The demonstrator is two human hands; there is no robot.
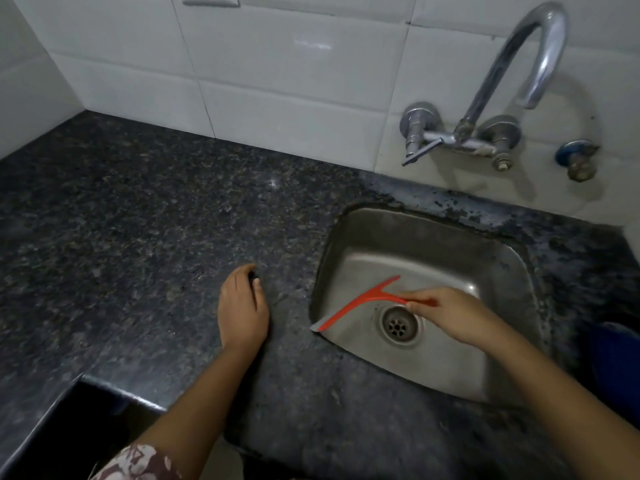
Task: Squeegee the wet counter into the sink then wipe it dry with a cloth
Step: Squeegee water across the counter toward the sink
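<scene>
Fingers of the right hand (446, 315) pinch the thin handle of a red plastic squeegee (363, 301) with a pale grey rubber blade. That tool hangs over the stainless steel sink basin (433, 358), its blade running diagonally, the lower tip touching the basin's left rim where the steel meets the dark speckled granite counter (138, 237). Just beside the handle, below it, sits the round metal drain (398, 326). The left hand (244, 306) rests palm-down on the granite just left of the basin, fingers loosely curled and gripping nothing. A patterned maroon and white sleeve (138, 462) covers that arm near the bottom edge. On the white tiled wall (277, 64) behind the basin a chrome curved tap (519, 64) arches upward. A blue object (616, 358) shows at the right edge, too cropped to identify.
</scene>
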